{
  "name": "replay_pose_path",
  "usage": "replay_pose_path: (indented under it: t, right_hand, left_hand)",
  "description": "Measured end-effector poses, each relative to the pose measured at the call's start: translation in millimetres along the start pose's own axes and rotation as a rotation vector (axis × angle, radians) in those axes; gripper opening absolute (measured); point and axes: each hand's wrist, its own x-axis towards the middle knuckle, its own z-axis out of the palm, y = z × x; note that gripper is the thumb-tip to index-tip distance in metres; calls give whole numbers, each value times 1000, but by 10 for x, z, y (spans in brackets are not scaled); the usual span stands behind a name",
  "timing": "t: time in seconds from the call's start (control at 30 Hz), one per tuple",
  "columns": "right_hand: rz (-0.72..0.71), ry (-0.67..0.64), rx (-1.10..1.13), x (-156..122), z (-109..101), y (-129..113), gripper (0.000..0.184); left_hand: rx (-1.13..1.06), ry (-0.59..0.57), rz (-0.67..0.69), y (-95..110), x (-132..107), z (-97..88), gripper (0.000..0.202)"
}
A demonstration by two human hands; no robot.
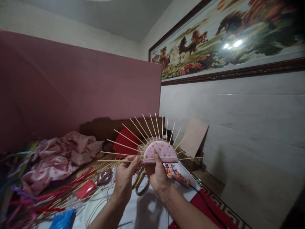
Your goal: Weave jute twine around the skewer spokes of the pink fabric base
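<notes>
A half-round woven piece point(160, 152) is held up over the table, its face covered in pale pink cloth with red spots. Thin wooden sticks point(151, 125) fan out from its curved rim, with fine cane woven round their bases. My right hand point(158, 175) grips its lower straight edge, the thumb lying on the cloth. At the lower left end, my left hand point(126, 173) pinches the woven rim beside the lowest sticks; its fingertips are partly hidden, and whether they hold a loose strand is unclear. Below my hands lie scissors point(142, 187) with looped handles.
Crumpled pink spotted cloth point(64, 156), a bundle of cane and coloured strips lie left. Nearer are red point(86, 189), brown point(104, 176) and blue packets point(62, 219). A colourful spotted tool resembling a glue gun point(178, 176), with black cord, lies right. A board point(194, 136) leans against the wall.
</notes>
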Motion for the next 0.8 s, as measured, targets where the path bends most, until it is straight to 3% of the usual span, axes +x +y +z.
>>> replay_pose_path:
  t: [0.5,0.7,0.8]
  right_hand:
    - [19,11,9,-5,-27,57,16]
    - [37,19,-19,18,-57,35,16]
    - [20,35,-34,20,-50,28,16]
  left_hand:
    - [58,19,-8,-46,-19,-4,20]
    - [-55,-3,-57,-21,-72,36,21]
    - [-26,39,-66,-44,-79,32,22]
